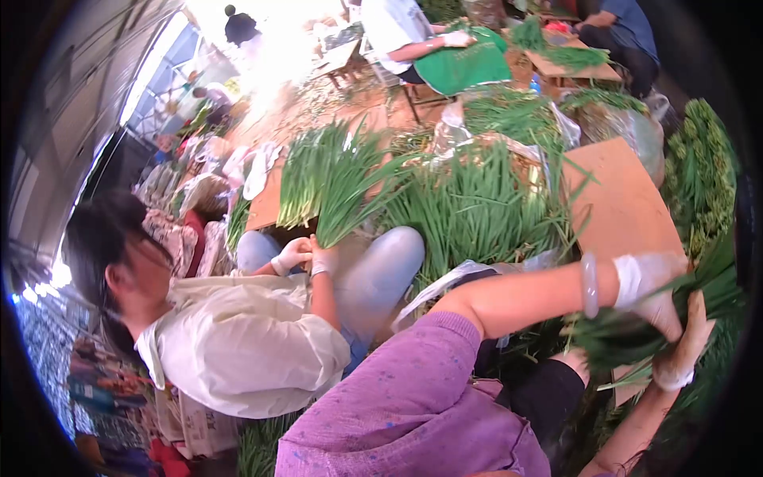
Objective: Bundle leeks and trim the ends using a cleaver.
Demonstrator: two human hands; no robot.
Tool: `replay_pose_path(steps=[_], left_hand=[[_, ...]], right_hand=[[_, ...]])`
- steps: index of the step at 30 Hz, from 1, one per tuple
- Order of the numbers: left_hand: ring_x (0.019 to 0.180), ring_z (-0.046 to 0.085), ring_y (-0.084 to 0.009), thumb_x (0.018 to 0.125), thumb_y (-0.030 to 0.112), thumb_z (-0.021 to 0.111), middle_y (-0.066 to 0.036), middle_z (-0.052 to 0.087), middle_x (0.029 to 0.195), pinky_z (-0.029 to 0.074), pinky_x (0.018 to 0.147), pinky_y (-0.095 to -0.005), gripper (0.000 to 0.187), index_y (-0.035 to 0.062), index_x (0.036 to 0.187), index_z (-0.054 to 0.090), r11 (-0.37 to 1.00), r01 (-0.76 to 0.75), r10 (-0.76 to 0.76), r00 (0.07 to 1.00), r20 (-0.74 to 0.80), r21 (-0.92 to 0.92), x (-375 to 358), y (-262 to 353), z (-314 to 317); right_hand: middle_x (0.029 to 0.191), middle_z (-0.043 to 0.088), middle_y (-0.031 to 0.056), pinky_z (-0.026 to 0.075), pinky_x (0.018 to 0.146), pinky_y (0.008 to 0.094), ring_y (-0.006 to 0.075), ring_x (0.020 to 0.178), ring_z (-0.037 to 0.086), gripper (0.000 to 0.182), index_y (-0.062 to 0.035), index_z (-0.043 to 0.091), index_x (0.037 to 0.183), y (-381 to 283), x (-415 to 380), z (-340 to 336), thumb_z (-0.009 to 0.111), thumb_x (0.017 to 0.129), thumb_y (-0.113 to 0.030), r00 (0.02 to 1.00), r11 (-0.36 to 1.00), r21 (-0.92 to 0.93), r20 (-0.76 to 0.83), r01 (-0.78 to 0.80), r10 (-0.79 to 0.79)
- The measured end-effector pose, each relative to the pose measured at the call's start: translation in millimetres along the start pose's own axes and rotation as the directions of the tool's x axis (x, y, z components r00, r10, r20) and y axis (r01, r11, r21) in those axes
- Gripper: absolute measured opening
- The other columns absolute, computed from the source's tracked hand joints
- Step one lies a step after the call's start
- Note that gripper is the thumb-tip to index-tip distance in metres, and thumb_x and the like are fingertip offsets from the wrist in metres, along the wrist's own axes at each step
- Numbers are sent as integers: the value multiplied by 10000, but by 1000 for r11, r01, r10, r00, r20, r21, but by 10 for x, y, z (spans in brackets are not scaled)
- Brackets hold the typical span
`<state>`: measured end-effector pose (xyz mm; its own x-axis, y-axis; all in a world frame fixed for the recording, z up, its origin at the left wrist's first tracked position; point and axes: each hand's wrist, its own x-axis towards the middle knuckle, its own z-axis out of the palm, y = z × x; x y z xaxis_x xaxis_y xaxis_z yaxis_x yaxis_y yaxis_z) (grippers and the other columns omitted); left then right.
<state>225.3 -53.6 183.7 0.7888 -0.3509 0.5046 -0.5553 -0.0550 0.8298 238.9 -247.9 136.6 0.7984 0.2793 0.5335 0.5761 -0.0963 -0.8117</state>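
At the right side of the view my left hand [653,292], in a pale glove with a bracelet on the forearm, closes around a bunch of long green chives [620,335]. Close below it, my right hand [682,350], with white at the wrist, grips the same bunch. The leaves spread out on both sides of my hands, and some fingers are hidden by them. Just beyond my left hand lies a brown board [616,199]. A big heap of similar greens [481,195] sits in plastic wrapping to the left of this board.
Beside me on the left sits a co-worker in a white shirt [246,342], with both hands at a fanned bunch of greens [330,171]. Farther back, other people sit near a green cloth [469,67] and a low table [576,67]. More greens [703,175] stand at the far right.
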Motion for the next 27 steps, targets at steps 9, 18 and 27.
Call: replay_pose_path(steps=[9, 18, 27], left_hand=[[752, 587, -122, 459, 96, 702, -50, 595, 689, 461, 713, -288, 338, -4, 745, 550, 982, 134, -153, 977, -151, -129, -1081, 683, 57], [1021, 526, -140, 559, 35, 779, -78, 566, 1154, 457, 859, -310, 805, 22, 1271, 403, 823, -75, -89, 962, -259, -562, -1793, 665, 24], [680, 632, -131, 667, -84, 647, -78, 650, 804, 491, 557, -265, 280, -9, 933, 599, 381, 140, -403, 915, -28, -914, -2513, 803, -188]], right_hand=[[1410, 349, 173, 277, 1081, 411, 278, 1279, 373, 484, 12, 326, 1378, 133, -979, 445, 389, 942, -187, 993, 981, 180, -107, 68, -50], [1319, 443, 198, 276, 1062, 412, 305, 1219, 435, 616, 26, 363, 1351, -567, -877, 947, 567, 864, -293, 979, 932, -329, 178, 151, -96], [1254, 489, 147, 400, 933, 319, 233, 1096, 505, 786, 25, 277, 1377, -1455, -500, 1880, 688, 808, -327, 804, 977, 118, 590, -175, 72]])
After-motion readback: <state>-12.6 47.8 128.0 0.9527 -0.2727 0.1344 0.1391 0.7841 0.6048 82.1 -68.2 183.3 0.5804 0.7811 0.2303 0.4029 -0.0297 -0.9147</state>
